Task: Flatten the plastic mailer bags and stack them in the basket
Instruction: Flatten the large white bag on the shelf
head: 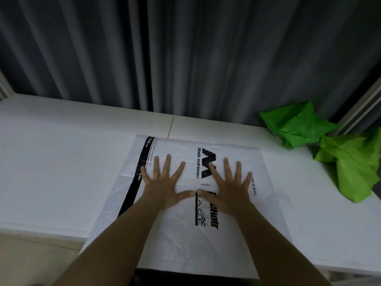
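Note:
A large white mailer bag [181,234] with black print and a black strip along its left side lies spread on the white table [51,162], its near end hanging over the front edge. My left hand [165,180] and my right hand [226,182] press flat on its middle, fingers spread, thumbs nearly touching. Two crumpled green mailer bags wait at the right: one [296,124] at the back, another [354,168] nearer the right edge. No basket is in view.
Dark grey curtains [185,54] hang right behind the table. A seam [171,125] splits the tabletop at the back. A pale metal frame [360,108] slants past the green bags at the right. Beige floor [31,261] shows at the lower left.

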`<action>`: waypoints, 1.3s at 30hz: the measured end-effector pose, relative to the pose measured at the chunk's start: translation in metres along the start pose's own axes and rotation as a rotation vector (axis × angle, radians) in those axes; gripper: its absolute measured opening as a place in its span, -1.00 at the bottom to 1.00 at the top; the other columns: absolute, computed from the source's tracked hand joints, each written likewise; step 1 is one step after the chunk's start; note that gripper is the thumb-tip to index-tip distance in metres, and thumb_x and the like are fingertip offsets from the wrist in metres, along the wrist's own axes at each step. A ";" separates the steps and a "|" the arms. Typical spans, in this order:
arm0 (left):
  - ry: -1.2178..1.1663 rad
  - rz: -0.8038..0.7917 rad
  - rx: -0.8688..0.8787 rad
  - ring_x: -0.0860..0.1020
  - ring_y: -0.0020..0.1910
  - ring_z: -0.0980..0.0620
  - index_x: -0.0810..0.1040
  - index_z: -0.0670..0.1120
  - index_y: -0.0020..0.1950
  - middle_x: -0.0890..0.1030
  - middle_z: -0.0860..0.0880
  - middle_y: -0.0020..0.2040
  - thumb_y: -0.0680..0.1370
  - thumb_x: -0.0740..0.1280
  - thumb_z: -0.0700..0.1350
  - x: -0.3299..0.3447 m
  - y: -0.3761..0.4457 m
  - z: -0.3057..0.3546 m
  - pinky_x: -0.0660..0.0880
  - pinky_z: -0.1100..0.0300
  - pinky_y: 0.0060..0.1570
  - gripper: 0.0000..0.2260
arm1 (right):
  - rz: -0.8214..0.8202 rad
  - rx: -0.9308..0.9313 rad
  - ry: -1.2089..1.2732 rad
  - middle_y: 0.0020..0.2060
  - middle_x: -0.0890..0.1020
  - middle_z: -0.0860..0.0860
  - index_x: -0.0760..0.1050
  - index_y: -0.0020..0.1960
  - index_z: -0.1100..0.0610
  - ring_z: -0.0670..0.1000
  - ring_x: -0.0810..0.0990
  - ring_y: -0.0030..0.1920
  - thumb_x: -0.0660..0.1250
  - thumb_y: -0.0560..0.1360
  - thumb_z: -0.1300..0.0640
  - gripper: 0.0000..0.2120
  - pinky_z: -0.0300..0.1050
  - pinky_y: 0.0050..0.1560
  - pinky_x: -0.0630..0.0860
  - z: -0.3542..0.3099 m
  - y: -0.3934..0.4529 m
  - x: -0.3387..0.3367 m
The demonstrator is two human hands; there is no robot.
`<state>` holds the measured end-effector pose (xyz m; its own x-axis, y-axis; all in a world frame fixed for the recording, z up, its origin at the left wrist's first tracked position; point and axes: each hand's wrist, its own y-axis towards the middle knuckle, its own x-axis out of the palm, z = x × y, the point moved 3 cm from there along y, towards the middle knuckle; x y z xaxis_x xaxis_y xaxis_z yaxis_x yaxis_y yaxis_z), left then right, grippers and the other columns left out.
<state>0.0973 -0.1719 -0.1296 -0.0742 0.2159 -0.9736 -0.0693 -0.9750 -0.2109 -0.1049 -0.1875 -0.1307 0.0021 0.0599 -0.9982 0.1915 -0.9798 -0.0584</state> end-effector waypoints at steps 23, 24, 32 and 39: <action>0.039 -0.046 -0.023 -0.43 0.43 -0.25 -0.40 0.28 0.45 -0.45 -0.07 0.48 0.20 -0.27 0.62 0.012 0.007 -0.002 -0.31 -0.47 0.28 -0.10 | -0.099 0.016 0.049 0.51 -0.36 0.01 -0.37 0.47 -0.28 0.27 -0.39 0.47 -0.19 0.26 -0.62 -0.10 0.45 0.36 -0.33 0.001 0.004 0.017; 0.038 -0.050 -0.024 -0.43 0.44 -0.25 -0.40 0.28 0.45 -0.44 -0.07 0.48 0.19 -0.27 0.62 0.011 0.007 -0.002 -0.31 -0.47 0.28 -0.09 | -0.102 0.017 0.049 0.51 -0.36 0.01 -0.36 0.48 -0.28 0.26 -0.38 0.48 -0.19 0.26 -0.61 -0.10 0.45 0.36 -0.32 0.001 0.004 0.017; 0.043 -0.032 0.004 -0.16 0.52 -0.25 -0.14 0.27 0.51 -0.09 -0.08 0.56 0.24 -0.15 0.62 -0.001 0.010 -0.005 -0.22 -0.42 0.35 -0.11 | -0.108 -0.003 0.039 0.54 -0.13 0.02 -0.15 0.50 -0.26 0.24 -0.19 0.51 -0.08 0.27 -0.63 -0.09 0.43 0.38 -0.27 0.004 0.011 0.007; -0.024 0.046 -0.046 -0.39 0.47 -0.23 -0.25 0.30 0.49 -0.36 -0.06 0.53 0.27 -0.06 0.61 -0.023 0.047 -0.020 -0.29 -0.45 0.30 -0.12 | 0.000 -0.016 -0.063 0.54 -0.26 0.02 -0.27 0.50 -0.27 0.27 -0.34 0.49 -0.17 0.33 -0.59 -0.16 0.46 0.36 -0.29 0.002 0.060 -0.006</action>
<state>0.1155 -0.2236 -0.1188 -0.1000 0.1710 -0.9802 -0.0193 -0.9853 -0.1699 -0.0959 -0.2466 -0.1281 -0.0598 0.0472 -0.9971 0.2069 -0.9766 -0.0587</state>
